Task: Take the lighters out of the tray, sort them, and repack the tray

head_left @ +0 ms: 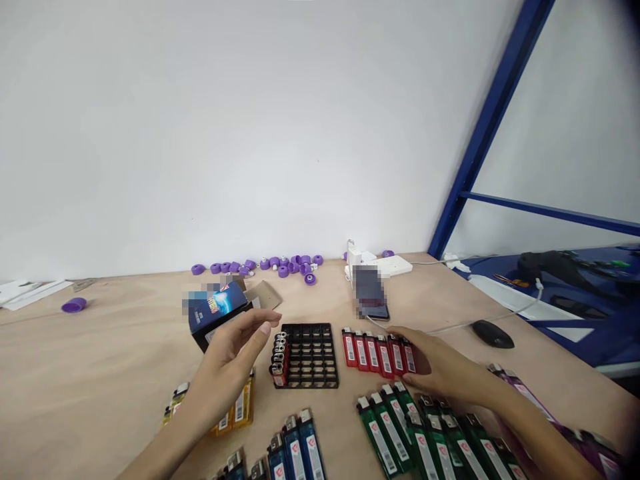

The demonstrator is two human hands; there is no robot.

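A black grid tray [313, 357] lies mid-table, with several red lighters [280, 363] standing upright in its left column. Just left of it hovers my left hand [235, 353], fingers stretched out and holding nothing. To the tray's right, red lighters [371, 350] lie side by side in a row. My right hand [430, 360] reaches the right end of that row, fingers at the top and thumb at the bottom of the last red lighter [409, 355]; its palm hides part of this end.
Green lighters [430, 440], blue lighters [300, 447], yellow lighters [243, 407] and purple lighters [530, 400] lie nearer me. Behind are a blue box [217, 310], purple caps [295, 263], a phone [370, 293], a power strip [395, 267] and a mouse [493, 333].
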